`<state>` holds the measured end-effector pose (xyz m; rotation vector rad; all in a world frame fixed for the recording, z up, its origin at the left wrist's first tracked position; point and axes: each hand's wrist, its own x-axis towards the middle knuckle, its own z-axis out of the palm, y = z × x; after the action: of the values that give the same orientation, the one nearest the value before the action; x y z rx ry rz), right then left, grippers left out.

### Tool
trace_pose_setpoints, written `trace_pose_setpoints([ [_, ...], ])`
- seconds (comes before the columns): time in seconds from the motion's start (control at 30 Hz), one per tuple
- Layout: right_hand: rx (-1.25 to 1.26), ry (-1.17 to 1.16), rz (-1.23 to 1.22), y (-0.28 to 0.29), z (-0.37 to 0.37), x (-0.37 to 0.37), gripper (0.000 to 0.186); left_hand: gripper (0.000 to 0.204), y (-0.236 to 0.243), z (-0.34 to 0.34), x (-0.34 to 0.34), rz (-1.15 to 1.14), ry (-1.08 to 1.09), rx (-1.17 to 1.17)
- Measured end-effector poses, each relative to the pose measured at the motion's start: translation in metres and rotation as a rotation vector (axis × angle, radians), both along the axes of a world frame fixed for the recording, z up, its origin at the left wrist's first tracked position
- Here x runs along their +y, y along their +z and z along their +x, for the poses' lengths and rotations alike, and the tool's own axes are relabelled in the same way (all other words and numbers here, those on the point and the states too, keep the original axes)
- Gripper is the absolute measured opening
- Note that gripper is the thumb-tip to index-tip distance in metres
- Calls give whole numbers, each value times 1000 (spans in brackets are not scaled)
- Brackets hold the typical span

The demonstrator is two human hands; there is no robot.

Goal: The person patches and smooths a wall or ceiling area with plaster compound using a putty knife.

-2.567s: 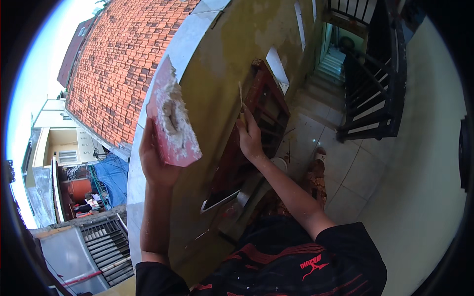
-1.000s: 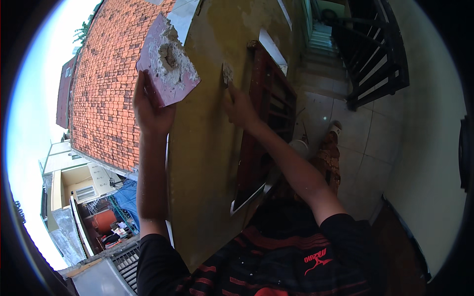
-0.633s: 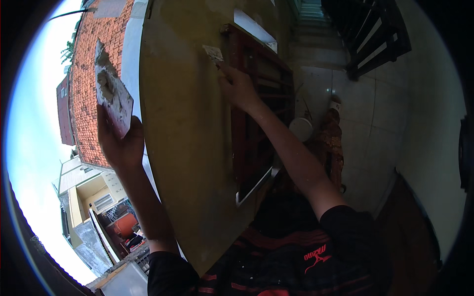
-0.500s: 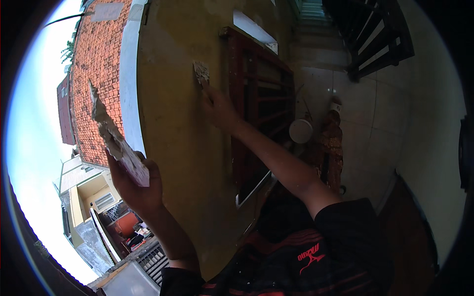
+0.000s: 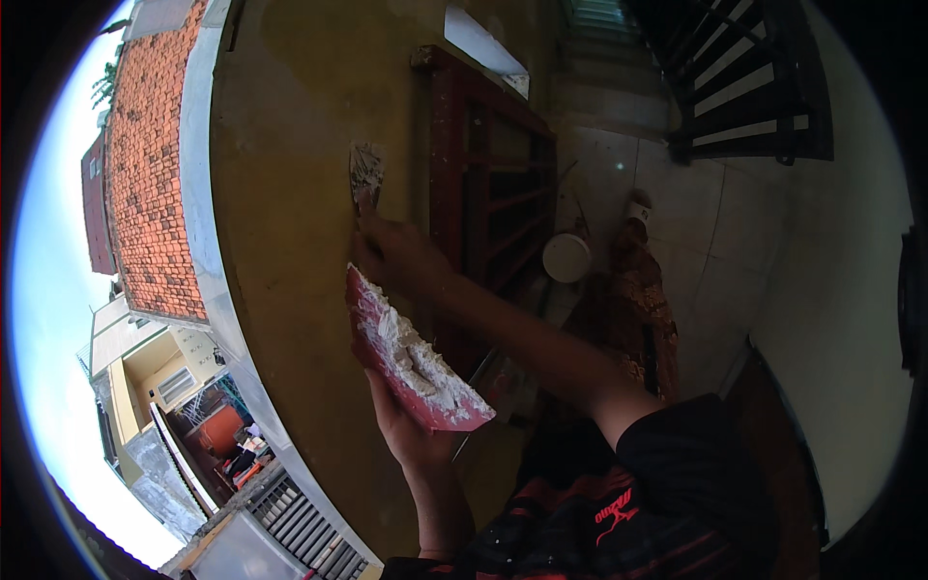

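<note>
My left hand (image 5: 411, 430) grips a red, flat board (image 5: 391, 365) from below. A thick, uneven layer of whitish putty (image 5: 414, 350) covers much of the board's upper face. Just beyond the board, my right hand (image 5: 404, 253) is closed round the handle of a putty knife (image 5: 366, 171). Its broad blade, smeared with putty, points up along the yellowish-brown wall (image 5: 290, 251); whether it touches the wall I cannot tell. The handle is mostly hidden by my fingers.
A dark red barred window frame (image 5: 449, 155) juts out right of my hands. Below, a round white container (image 5: 565, 258) stands near a patterned cloth (image 5: 643, 300) on the tiled floor (image 5: 681, 222). A dark slatted railing (image 5: 744, 87) is at upper right; tiled roofs (image 5: 159, 184) lie outside at left.
The board in my left hand has swung right and in front of the wall, its putty-covered face now showing. My right hand and the putty knife have shifted slightly left and down in view.
</note>
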<state>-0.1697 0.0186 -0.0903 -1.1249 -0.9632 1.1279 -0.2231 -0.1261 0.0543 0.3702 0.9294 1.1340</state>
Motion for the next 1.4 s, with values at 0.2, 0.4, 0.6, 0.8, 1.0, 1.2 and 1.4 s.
trace_pose_setpoints([
  [0.2,27,129,-118,12,34,-49,66,54,-5,12,-5,-158,94,143],
  [0.4,75,-199,13,1,51,-19,55,53,-16,31,-7,-186,360,396],
  [0.6,280,-243,87,7,-14,-4,49,54,-32,19,-20,-138,283,270],
  [0.8,445,-89,111,-1,-13,-63,51,61,-32,0,-27,-186,237,72],
  [1.0,363,-232,-17,15,14,6,46,52,-24,28,-18,-118,171,178],
  [1.2,399,20,-41,3,17,-57,44,62,-29,17,-18,-226,435,-374],
  [1.4,386,-212,35,4,21,18,43,55,-53,8,-1,61,14,-117],
])
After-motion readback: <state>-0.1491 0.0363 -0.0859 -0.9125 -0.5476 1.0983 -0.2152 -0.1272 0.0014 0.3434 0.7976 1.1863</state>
